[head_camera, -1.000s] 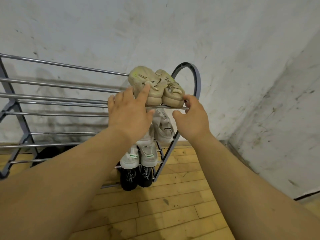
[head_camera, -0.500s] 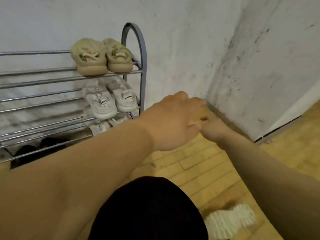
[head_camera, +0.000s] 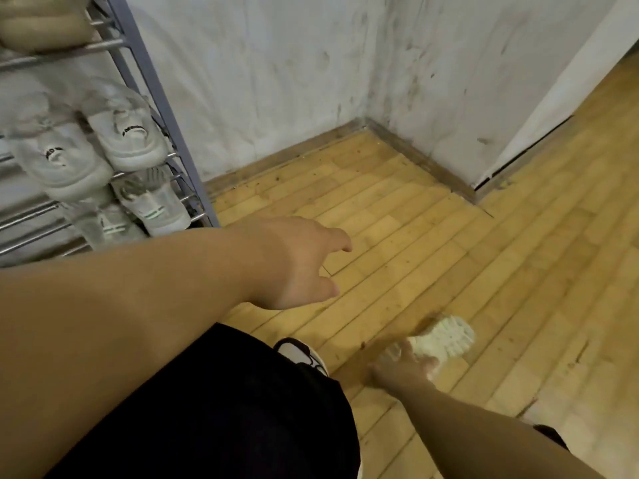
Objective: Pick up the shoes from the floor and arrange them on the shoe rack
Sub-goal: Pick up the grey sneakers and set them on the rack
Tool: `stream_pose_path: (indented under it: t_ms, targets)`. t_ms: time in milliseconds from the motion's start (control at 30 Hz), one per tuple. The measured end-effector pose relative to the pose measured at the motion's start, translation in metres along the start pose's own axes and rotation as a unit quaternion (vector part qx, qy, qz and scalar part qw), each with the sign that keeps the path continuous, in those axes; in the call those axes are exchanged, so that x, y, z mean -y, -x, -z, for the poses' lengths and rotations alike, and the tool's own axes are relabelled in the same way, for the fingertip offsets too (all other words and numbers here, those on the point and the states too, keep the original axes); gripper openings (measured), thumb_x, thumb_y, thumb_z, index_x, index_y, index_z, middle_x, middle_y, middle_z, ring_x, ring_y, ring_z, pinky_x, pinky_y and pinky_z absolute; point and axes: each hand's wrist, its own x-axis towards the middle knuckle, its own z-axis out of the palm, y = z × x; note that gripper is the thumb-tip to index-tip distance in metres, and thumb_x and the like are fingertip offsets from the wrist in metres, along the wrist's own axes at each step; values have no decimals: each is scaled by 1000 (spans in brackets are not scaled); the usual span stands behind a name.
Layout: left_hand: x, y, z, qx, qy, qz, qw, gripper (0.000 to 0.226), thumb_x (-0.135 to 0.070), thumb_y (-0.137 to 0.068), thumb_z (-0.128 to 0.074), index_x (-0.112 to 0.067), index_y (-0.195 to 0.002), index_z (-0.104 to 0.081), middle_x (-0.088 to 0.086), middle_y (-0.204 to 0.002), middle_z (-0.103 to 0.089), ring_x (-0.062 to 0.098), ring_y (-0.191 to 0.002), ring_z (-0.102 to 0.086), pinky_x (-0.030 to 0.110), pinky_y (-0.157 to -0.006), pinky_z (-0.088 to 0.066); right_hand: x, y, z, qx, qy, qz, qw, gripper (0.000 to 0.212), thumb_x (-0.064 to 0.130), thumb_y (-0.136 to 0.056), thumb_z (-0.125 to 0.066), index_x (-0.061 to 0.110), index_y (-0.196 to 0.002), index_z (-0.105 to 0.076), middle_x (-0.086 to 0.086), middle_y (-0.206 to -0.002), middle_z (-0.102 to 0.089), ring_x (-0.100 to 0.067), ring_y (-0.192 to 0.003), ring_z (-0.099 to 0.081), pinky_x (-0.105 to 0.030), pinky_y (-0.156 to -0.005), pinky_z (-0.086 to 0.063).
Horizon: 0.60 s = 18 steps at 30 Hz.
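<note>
Head view showed the right hand (head_camera: 403, 366) spread open, touching a pale chunky-soled shoe (head_camera: 441, 338) on the wooden floor (head_camera: 518, 254), well apart from the shoe rack (head_camera: 162, 108), the left hand (head_camera: 297, 262) empty; a firm grasp around the heel seemed best.

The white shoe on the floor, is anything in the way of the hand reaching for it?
No. The right hand is right beside the white shoe, with only bare floor around; motion blur hides whether they touch.
</note>
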Motion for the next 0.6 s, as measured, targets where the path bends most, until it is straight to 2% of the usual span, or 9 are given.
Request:
stream_pose_path:
  t_ms: [67,133,233,333,400,500,600]
  targets:
    - [-2,-1,2,-12,21,2,1000,65,-56,-98,-56,-43,-156,-28,-9,-148,-50,16,-130,-50,30,-96,-41,3,2,-3,-26,-78,-38,996,109,78,-71,-60,50,-151,9,-12,-164,22,-48,-148,-26,-54,-117,-34]
    - [-4,1,4,-21,44,5,999,65,-54,-97,-58,-42,-155,-31,-10,-146,-52,14,-129,-52,28,-92,-39,15,28,7,-65,-99,-38,992,98,65,-79,-61,42,-152,-1,-17,-162,15,-53,-141,-33,-56,-112,-38]
    - [-7,5,5,-34,52,11,998,64,-54,-97,-58,-43,-154,-31,-10,-138,-55,15,-125,-53,30,-92,-42,15,35,13,-94,-138,-38,985,85,58,-82,-62,43,-148,-11,-8,-162,7,-55,-128,-43,-58,-104,-45]
    - [-6,9,2,-34,50,14,998,65,-54,-97,-59,-44,-154,-31,-10,-136,-55,15,-123,-53,31,-92,-44,5,40,14,-141,-197,-27,970,86,50,-81,-70,43,-148,-16,-4,-151,-15,-46,-117,-49,-53,-93,-52]
    - [-2,14,2,-28,56,24,998,65,-53,-97,-60,-43,-154,-32,-9,-137,-56,15,-123,-53,32,-95,-45,-4,42,15,-164,-209,-36,963,89,46,-83,-70,43,-152,-15,-5,-151,-16,-44,-113,-53,-50,-88,-56]
    - [0,20,4,-28,74,39,996,65,-54,-96,-61,-43,-154,-33,-10,-133,-57,12,-111,-55,29,-90,-44,-6,38,20,-146,-220,-49,963,101,57,-81,-70,45,-158,-6,-7,-162,-1,-43,-110,-61,-50,-92,-57]
    - [-6,18,3,-37,77,34,996,64,-54,-95,-62,-45,-152,-34,-17,-125,-51,10,-108,-52,32,-96,-46,5,32,25,-112,-283,-63,950,103,52,-88,-71,39,-163,-1,-13,-164,-1,-48,-128,-48,-51,-102,-50]
